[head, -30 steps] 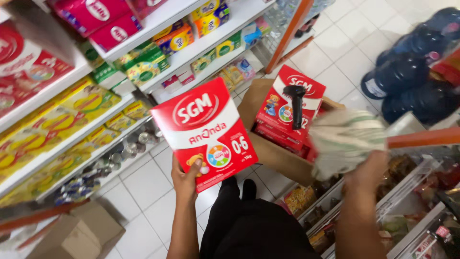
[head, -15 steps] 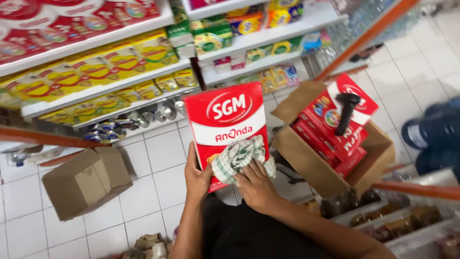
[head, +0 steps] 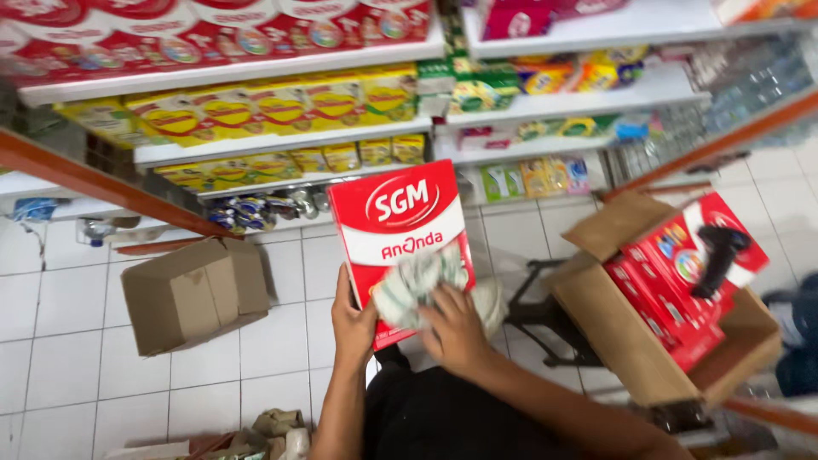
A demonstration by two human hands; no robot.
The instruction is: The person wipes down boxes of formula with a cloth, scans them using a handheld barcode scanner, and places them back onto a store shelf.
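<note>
- I see the left hand [head: 354, 328] clasping the lower left edge of the red and white carton [head: 402, 247], fingers wrapped behind it, thumb on the front, holding it upright in front of the body above the tiled floor [head: 85, 298].
- The right hand [head: 456, 328] presses a bunched green-and-white cloth [head: 417, 285] against the carton's lower front, fingers curled closed over the wad.
- To do this wipe well, I judge the left grip should stay firm so the carton does not tip, while the cloth sweeps flat across the face.
- Both forearms rise from below, elbows bent, wrists angled toward the carton.
- An open cardboard box [head: 648, 341] of similar cartons stands to the right.
</note>
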